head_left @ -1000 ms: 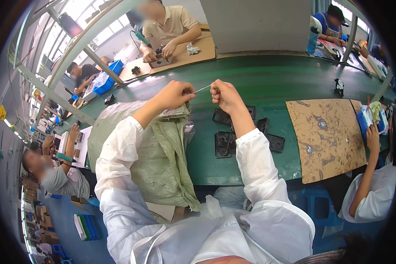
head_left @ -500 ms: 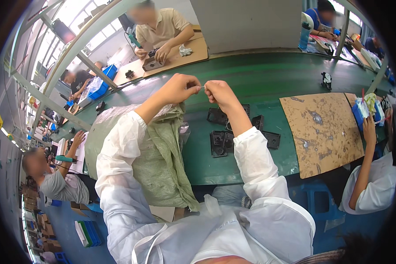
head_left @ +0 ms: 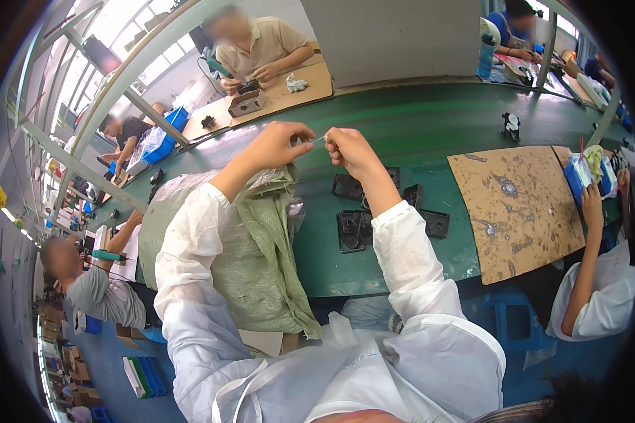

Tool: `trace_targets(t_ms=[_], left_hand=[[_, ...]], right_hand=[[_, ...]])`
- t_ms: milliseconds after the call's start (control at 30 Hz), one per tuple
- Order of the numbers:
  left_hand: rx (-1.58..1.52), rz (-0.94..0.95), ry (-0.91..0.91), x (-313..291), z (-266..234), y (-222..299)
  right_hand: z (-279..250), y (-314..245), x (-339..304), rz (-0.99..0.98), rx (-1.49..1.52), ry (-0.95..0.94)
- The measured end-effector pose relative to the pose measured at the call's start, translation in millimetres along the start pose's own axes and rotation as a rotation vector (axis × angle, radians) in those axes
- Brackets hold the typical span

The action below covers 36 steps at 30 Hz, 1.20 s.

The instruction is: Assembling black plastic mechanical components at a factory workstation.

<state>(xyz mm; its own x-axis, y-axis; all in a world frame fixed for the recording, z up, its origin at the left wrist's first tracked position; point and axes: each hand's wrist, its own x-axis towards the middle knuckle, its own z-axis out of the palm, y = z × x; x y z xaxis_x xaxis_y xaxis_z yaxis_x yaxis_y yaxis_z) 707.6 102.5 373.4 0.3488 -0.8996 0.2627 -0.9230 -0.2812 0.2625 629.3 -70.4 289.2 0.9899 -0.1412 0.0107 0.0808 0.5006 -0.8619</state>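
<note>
Above the green work surface my left hand (head_left: 283, 144) and my right hand (head_left: 347, 149) face each other, both with fingers pinched. A thin, pale strand (head_left: 318, 139) runs between their fingertips; its exact kind is too small to make out. Below my right hand, several black plastic housings (head_left: 351, 230) lie in a loose group, partly hidden by my right forearm. A pale green woven sack (head_left: 261, 247) spreads beneath my left forearm, its folded edge hanging toward me.
A stained cardboard sheet (head_left: 518, 211) lies to the right, beside a blue bin (head_left: 573, 176) where a co-worker's hand reaches. A small black-and-white part (head_left: 511, 127) stands on the green belt (head_left: 416, 116). Across it, a person handles a part over a small box (head_left: 247, 103). Metal frame posts rise at left.
My hands have drawn slightly apart, and the strand between them shows more clearly. The black-and-white part has shifted left along the belt. A co-worker at far left has lowered a raised hand.
</note>
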Motion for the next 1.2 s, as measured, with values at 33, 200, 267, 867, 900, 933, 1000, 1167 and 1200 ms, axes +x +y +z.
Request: trace_targets(t_ms=[33, 200, 267, 867, 900, 933, 1000, 1167, 1200], left_hand=[[0.036, 0.021, -0.012, 2, 0, 1], [0.204, 0.163, -0.046, 8, 1, -5], [0.301, 0.257, -0.056, 9, 1, -10], [0.103, 0.15, -0.032, 20, 24, 9], [0.074, 0.168, -0.019, 24, 26, 10], [0.046, 0.187, -0.007, 28, 28, 11], [0.002, 0.19, -0.026, 36, 33, 17], [-0.015, 0.228, -0.17, 69, 39, 42], [0.047, 0.224, -0.233, 70, 35, 43]], right_hand=[[0, 0, 0, 0.006, -0.011, 0.001], [1, -3, -1, 0.021, -0.066, 0.013], [2, -4, -1, 0.028, -0.099, 0.019], [-78, -74, -51, -0.064, -1.598, -0.091], [-91, -69, -58, 0.003, -1.73, -0.073], [-101, -63, -66, 0.072, -1.859, -0.056], [-109, -56, -82, 0.285, -1.975, -0.116], [-120, -24, -115, 0.333, -1.938, -0.052], [-122, -17, -115, 0.296, -1.91, 0.001]])
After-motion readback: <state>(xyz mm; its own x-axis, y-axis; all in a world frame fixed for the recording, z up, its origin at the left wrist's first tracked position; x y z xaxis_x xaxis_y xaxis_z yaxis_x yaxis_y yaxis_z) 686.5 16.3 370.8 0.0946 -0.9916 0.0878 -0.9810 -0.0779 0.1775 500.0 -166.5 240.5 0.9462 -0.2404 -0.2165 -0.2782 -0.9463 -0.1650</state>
